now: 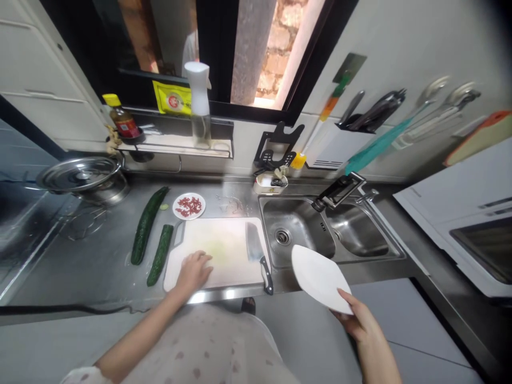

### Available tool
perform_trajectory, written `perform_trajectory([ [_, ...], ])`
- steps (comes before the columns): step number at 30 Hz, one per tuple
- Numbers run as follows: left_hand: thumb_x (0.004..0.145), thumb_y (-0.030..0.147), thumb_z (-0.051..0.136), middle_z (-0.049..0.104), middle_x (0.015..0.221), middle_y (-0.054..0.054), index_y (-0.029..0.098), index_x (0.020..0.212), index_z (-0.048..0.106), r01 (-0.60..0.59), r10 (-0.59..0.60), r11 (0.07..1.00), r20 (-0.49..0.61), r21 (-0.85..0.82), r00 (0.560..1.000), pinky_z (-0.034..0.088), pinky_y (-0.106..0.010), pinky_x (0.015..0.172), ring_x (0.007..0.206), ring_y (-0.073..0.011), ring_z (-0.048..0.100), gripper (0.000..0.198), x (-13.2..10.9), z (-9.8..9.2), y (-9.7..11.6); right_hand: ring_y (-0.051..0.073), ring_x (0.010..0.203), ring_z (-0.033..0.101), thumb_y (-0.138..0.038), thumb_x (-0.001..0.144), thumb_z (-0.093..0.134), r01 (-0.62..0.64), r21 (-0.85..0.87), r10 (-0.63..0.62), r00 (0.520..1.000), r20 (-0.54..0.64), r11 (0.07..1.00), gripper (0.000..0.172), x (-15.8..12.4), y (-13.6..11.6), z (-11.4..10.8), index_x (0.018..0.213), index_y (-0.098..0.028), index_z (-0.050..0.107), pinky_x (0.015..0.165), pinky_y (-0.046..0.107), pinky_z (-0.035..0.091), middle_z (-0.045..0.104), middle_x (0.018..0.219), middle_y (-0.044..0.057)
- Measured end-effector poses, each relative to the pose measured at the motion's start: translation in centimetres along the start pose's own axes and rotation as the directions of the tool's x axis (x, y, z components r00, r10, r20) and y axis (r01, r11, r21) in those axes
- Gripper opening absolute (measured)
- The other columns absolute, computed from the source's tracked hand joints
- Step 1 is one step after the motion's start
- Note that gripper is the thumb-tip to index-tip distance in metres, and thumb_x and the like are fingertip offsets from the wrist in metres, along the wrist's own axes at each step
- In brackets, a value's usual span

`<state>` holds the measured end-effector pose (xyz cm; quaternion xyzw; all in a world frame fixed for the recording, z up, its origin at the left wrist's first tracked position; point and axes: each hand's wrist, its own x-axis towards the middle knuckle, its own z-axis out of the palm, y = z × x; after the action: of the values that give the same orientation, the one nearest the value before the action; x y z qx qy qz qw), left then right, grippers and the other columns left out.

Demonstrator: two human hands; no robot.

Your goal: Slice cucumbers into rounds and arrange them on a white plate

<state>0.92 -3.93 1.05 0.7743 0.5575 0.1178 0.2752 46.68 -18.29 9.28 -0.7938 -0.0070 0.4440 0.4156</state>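
Along the steel table's (pixel 106 266) front edge, a white rectangular cutting board (pixel 224 261) lies lengthwise beneath my left hand (pixel 194 273), fingers loosely parted, while beyond its right edge my right hand (pixel 356 318) pinches a glossy white rounded-square plate (pixel 319 277).

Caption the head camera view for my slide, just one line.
Left hand over a cutting board bearing a knife, right hand holding a white plate, two cucumbers alongside.
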Motion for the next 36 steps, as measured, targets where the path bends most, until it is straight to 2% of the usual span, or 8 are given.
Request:
perform_trajectory([
  [4,0.084,0.037,0.055,0.066,0.103,-0.008,0.019,0.108,0.066,0.063,-0.046,0.938,0.058,-0.34,0.997,0.047,-0.033,0.086,0.091,-0.02,0.062,0.032,1.2,1.2,2.6,0.031,0.093,0.069,-0.024,0.067,0.064,-0.076,0.086,0.067,0.993,0.1,0.993,0.044,0.6,-2.0,4.3,0.111,-0.023,0.061,0.074,0.043,0.059,0.069,0.111,0.015],
  [9,0.081,0.046,0.057,0.067,0.084,-0.005,0.015,0.103,0.066,0.184,-0.046,0.681,0.209,-0.709,0.977,0.048,-0.025,0.065,0.07,-0.014,0.061,0.039,3.2,2.4,6.1,0.025,0.083,0.071,-0.016,0.074,0.06,-0.114,0.092,0.099,0.983,0.152,0.989,0.031,0.6,-3.6,9.0,0.105,-0.017,0.061,0.074,0.04,0.059,0.073,0.09,0.013],
  [12,0.081,0.053,0.057,0.067,0.08,-0.006,0.012,0.105,0.063,0.279,-0.046,0.545,0.305,-0.791,0.951,0.042,-0.021,0.053,0.061,-0.0111,0.057,0.048,4.3,2.1,8.0,0.021,0.074,0.069,-0.015,0.076,0.06,-0.097,0.056,0.085,0.98,0.18,0.994,0.028,1.0,-4.0,11.6,0.104,-0.015,0.06,0.07,0.037,0.059,0.072,0.081,0.01],
  [16,0.078,0.058,0.059,0.068,0.086,-0.008,0.013,0.112,0.061,0.394,-0.047,0.392,0.41,-0.831,0.911,0.041,-0.019,0.053,0.062,-0.0098,0.059,0.057,5.7,1.0,9.4,0.019,0.069,0.068,-0.015,0.077,0.061,-0.054,0.016,0.05,0.975,0.216,0.998,0.027,1.5,-4.3,15.3,0.104,-0.015,0.06,0.063,0.032,0.059,0.071,0.078,0.007],
  [22,0.066,0.044,0.073,0.065,0.073,-0.002,0.014,0.105,0.058,0.368,-0.216,0.289,0.315,-0.884,0.924,0.037,-0.017,0.05,0.057,-0.0088,0.058,0.052,8.8,-0.1,7.7,0.017,0.071,0.066,-0.016,0.077,0.057,0.111,-0.043,-0.093,0.945,0.312,0.993,0.027,1.6,-6.3,22.3,0.104,-0.015,0.061,0.057,0.025,0.056,0.071,0.083,0.007],
  [28,0.064,0.024,0.066,0.06,0.062,0.0,0.011,0.097,0.061,0.319,-0.352,0.263,0.217,-0.91,0.91,0.04,-0.016,0.05,0.054,-0.0076,0.055,0.036,12.2,-1.4,4.9,0.015,0.062,0.061,-0.016,0.076,0.054,0.326,-0.192,-0.249,0.907,0.339,0.926,0.034,2.1,-8.7,28.7,0.109,-0.012,0.06,0.051,0.022,0.05,0.068,0.076,0.006],
  [32,0.062,0.019,0.061,0.058,0.058,0.001,0.009,0.091,0.062,0.286,-0.406,0.299,0.15,-0.911,0.902,0.04,-0.017,0.05,0.05,-0.0069,0.052,0.03,14.3,-2.2,3.5,0.013,0.058,0.057,-0.013,0.073,0.053,0.456,-0.272,-0.334,0.855,0.396,0.847,0.032,3.5,-9.4,31.4,0.103,-0.008,0.063,0.05,0.018,0.044,0.064,0.064,0.003],
  [36,0.061,0.015,0.058,0.055,0.051,0.003,0.009,0.086,0.062,0.257,-0.407,0.367,0.094,-0.894,0.909,0.038,-0.017,0.047,0.045,-0.0067,0.048,0.026,16.0,-2.7,2.1,0.014,0.066,0.061,-0.012,0.071,0.059,0.503,-0.281,-0.352,0.822,0.447,0.818,0.03,4.9,-9.8,32.9,0.1,-0.008,0.065,0.06,0.019,0.047,0.067,0.068,0.003],
])
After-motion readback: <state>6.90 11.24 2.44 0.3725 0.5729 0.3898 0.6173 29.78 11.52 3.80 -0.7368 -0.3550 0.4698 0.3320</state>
